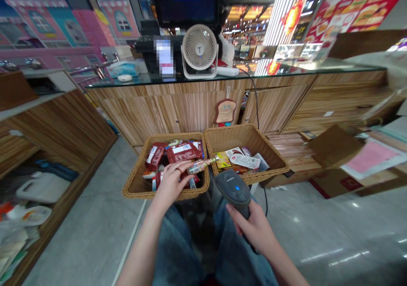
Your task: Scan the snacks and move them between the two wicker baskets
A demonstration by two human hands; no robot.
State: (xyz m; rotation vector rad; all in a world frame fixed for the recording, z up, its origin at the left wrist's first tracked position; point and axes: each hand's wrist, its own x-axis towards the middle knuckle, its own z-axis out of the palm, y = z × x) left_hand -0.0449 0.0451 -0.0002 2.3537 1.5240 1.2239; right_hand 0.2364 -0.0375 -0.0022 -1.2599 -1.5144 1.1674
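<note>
A wood-grain counter [149,108] with a glass top spans the view; an open cardboard box [333,144] sits on the floor at its right; before the counter two wicker baskets stand side by side, the left basket [135,169] and the right basket [251,138], their near corners about touching; on the glass stand a dark monitor [187,12] and, below it, a white fan [199,51]; the right hand [251,223] is wrapped around the handle of a grey scanner [233,187], a blue light lit on its top, its head just before the right basket; the left hand [173,179] is over the left basket, with red-brown packets [183,151] beneath; its thumb and fingers pinch one end of a slim, multicoloured item [202,164], which slants towards the right basket's rim; it is perhaps a wrapped snack, too blurred to read.
</note>
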